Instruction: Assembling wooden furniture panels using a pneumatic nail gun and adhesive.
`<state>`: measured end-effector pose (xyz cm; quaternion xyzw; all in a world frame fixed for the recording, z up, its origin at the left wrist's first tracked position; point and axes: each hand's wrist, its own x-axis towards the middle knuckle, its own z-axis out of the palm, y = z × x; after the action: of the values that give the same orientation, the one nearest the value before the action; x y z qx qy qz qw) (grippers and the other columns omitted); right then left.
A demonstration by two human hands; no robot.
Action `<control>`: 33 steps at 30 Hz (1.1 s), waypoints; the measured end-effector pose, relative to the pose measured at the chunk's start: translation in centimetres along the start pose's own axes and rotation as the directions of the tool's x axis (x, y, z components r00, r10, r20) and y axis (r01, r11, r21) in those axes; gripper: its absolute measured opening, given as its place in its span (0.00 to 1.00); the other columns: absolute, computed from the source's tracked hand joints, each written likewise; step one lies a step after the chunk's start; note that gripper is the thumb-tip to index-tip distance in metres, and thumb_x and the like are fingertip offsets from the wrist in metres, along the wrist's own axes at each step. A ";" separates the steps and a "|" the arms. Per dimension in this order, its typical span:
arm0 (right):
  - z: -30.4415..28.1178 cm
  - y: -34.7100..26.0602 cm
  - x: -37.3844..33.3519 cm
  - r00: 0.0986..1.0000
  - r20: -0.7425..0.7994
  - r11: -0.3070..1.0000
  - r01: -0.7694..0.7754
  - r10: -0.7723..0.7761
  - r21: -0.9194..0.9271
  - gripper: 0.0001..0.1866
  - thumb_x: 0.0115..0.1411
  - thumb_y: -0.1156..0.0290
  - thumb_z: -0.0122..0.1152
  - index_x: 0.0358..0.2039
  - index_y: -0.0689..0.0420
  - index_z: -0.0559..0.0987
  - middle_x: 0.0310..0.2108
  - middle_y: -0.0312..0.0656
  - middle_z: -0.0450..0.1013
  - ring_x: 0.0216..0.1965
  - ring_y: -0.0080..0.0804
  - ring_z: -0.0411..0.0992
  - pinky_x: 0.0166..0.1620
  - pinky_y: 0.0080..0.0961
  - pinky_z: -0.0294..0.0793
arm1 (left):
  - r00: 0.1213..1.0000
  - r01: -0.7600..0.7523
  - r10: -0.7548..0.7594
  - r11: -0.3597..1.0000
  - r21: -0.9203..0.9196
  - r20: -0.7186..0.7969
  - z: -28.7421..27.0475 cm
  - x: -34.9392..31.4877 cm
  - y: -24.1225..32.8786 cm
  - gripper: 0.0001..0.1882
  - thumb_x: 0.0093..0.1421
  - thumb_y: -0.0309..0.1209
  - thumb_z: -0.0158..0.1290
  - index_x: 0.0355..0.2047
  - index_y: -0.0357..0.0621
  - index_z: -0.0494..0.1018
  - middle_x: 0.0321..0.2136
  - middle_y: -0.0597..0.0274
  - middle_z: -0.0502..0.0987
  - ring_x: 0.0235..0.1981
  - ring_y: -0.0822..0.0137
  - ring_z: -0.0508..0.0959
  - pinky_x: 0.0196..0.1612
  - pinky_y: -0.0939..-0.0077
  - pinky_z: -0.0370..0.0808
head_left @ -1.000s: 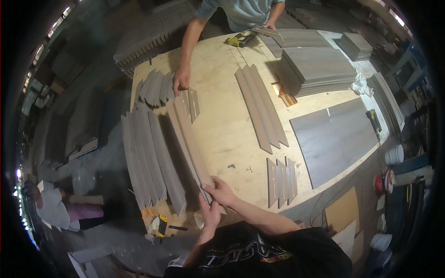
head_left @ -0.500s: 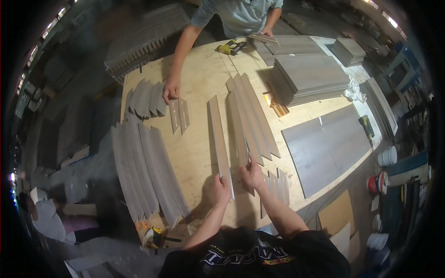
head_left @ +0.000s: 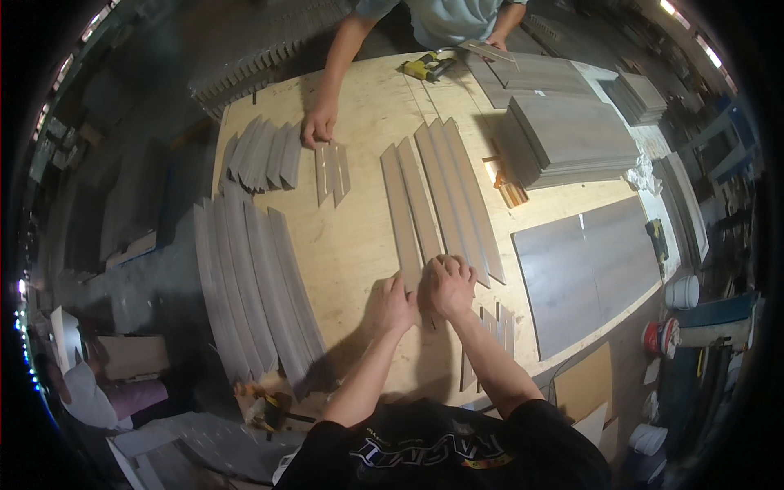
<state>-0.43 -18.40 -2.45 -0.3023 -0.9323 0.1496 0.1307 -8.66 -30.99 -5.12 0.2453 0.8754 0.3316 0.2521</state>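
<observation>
My left hand (head_left: 395,306) grips the near end of a long, light-brown wooden strip (head_left: 399,200) with angled ends. Beside it, my right hand (head_left: 452,286) bends its fingers over the near end of a neighbouring strip (head_left: 419,192). Both lower ends are partly hidden by my hands. Just right of these, several similar strips (head_left: 460,196) lie side by side with pale edges. Short strips (head_left: 490,333) lie by my right forearm. Across the table, a co-worker's hand (head_left: 320,125) touches two short, angle-cut strips (head_left: 332,173); their other hand holds another piece (head_left: 490,54).
Long grey strips (head_left: 255,286) and shorter ones (head_left: 265,155) line the table's left side. Stacked grey boards (head_left: 572,135) and a large flat panel (head_left: 588,273) occupy the right. A yellow-black power tool (head_left: 427,67) lies at the far edge, an orange-brown item (head_left: 512,193) near the stack.
My left hand has brought its strip to the right, alongside the others. My right hand has shifted slightly up its strip, which now lies apart from the group. The co-worker's hand stays by the short strips.
</observation>
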 end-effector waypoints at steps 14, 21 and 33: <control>-2.3 -1.6 -8.4 0.999 0.017 0.987 0.034 -0.037 0.158 0.25 0.57 0.69 0.66 0.57 0.50 0.78 0.60 0.45 0.69 0.65 0.53 0.61 0.66 0.53 0.57 | 0.997 -0.034 0.015 0.965 -0.261 -0.073 -3.4 -9.9 -4.5 0.20 0.66 0.34 0.56 0.57 0.45 0.73 0.45 0.56 0.79 0.42 0.58 0.80 0.46 0.61 0.77; -2.7 -4.8 -18.0 0.913 0.324 0.872 0.065 -0.248 0.486 0.26 0.55 0.73 0.65 0.57 0.55 0.76 0.57 0.49 0.71 0.59 0.53 0.68 0.61 0.45 0.67 | 0.959 0.064 -0.188 0.872 -0.484 -0.212 -7.7 -26.1 -6.9 0.12 0.64 0.25 0.58 0.48 0.44 0.78 0.33 0.58 0.80 0.32 0.64 0.79 0.36 0.72 0.75; 3.4 -15.8 -19.8 0.623 0.465 0.765 0.390 -0.629 0.512 0.30 0.51 0.65 0.73 0.55 0.55 0.77 0.50 0.50 0.75 0.56 0.50 0.71 0.56 0.43 0.73 | 0.819 0.399 -0.356 0.917 0.000 -0.451 -6.3 -34.2 -15.0 0.28 0.52 0.28 0.65 0.53 0.39 0.70 0.51 0.44 0.72 0.49 0.46 0.76 0.51 0.57 0.73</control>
<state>5.66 -43.24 -2.93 0.0753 -0.9243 0.3638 -0.0880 9.33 -64.16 -1.99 -0.0030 0.9552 0.2802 0.0957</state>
